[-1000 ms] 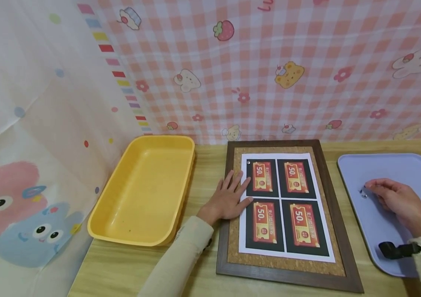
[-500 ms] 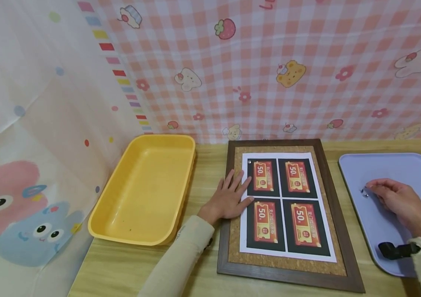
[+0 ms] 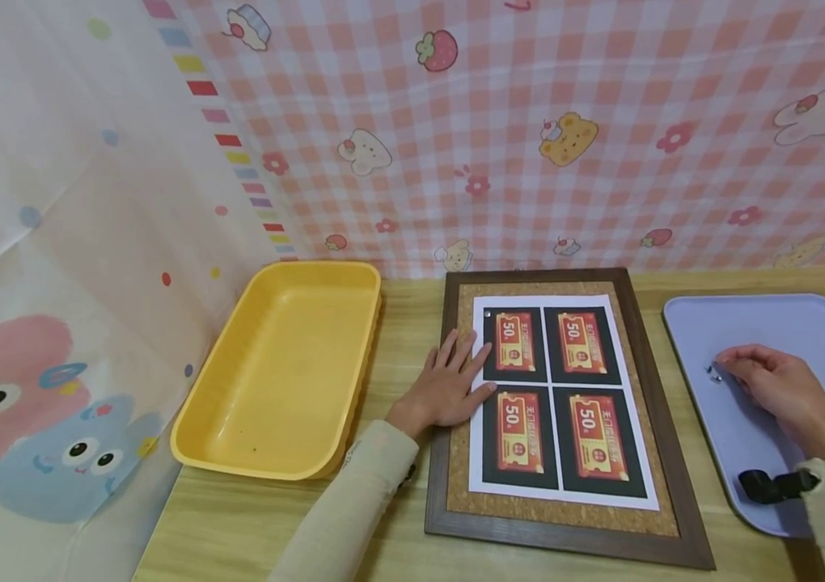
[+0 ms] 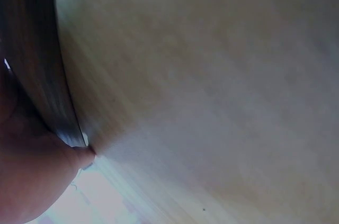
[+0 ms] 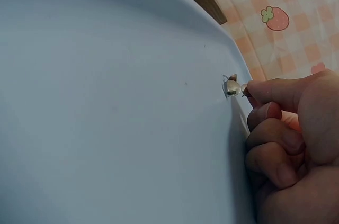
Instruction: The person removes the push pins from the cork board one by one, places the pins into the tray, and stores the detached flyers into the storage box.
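Cork fills the dark wooden frame (image 3: pixel 645 420) that I see lying flat on the pale wood-grain table (image 3: pixel 398 323) in the head view. On the cork lies a white sheet (image 3: pixel 561 404) printed with 4 red coupons on black panels, each marked "50"; the smaller writing is too fine to read. My left hand (image 3: pixel 449 388) rests flat on the sheet's left edge and the frame, fingers straight and spread, grasping nothing. Left of it sits a glossy yellow plastic tray (image 3: pixel 238 436), rectangular with rounded corners. On the right lies a smooth lavender tray (image 3: pixel 805 323), and my right hand (image 3: pixel 776 388) rests on it with curled fingers at a small clear pushpin (image 3: pixel 713 373). A checked pink cloth with strawberries, bears and rabbits hangs behind.

Left wrist view: blurred, showing only the frame's dark edge (image 4: pixel 37 65), bare table surface and part of the hand (image 4: pixel 32 181).

Right wrist view: the right hand's (image 5: pixel 296 144) thumb and forefinger pinch the clear pushpin (image 5: pixel 232 87), which sits on the matte lavender tray (image 5: pixel 106 128); the other fingers are curled in.
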Available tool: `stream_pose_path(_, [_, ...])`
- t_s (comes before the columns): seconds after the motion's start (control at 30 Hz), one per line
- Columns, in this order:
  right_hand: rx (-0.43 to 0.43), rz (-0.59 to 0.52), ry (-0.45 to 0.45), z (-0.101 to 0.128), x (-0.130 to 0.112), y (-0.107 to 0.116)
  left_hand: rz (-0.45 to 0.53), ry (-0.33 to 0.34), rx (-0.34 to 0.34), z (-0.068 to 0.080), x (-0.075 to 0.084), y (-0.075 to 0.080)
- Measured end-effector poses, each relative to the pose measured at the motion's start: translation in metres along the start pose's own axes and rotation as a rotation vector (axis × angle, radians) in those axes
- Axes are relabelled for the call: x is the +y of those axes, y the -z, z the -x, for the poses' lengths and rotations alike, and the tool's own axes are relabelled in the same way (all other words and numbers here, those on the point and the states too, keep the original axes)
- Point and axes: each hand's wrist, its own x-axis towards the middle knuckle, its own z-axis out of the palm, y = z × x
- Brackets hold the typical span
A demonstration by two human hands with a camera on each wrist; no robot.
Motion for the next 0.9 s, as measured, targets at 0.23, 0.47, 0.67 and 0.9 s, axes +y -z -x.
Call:
stream_pose_path(0.23, [-0.002, 0.013, -0.013, -0.0014, 0.0014, -0.0013, 0.009, 0.003, -0.004, 0.001, 0.0008, 0.0018])
stream_pose_path(0.47, [0.0, 0.008, -0.016, -0.0018, 0.0011, -0.002, 0.02, 0.01, -0.012, -0.0004, 0.0003, 0.0003])
stream_pose_path(0.67, [0.006, 0.019, -0.022, -0.0011, -0.0009, -0.0024, 0.015, 0.003, -0.006, -0.0005, -0.0002, 0.0003])
stream_pose_path(0.9, [0.007, 0.019, -0.022, -0.0008, -0.0013, -0.0022, 0.0, -0.005, -0.005, 0.0011, 0.001, 0.0013])
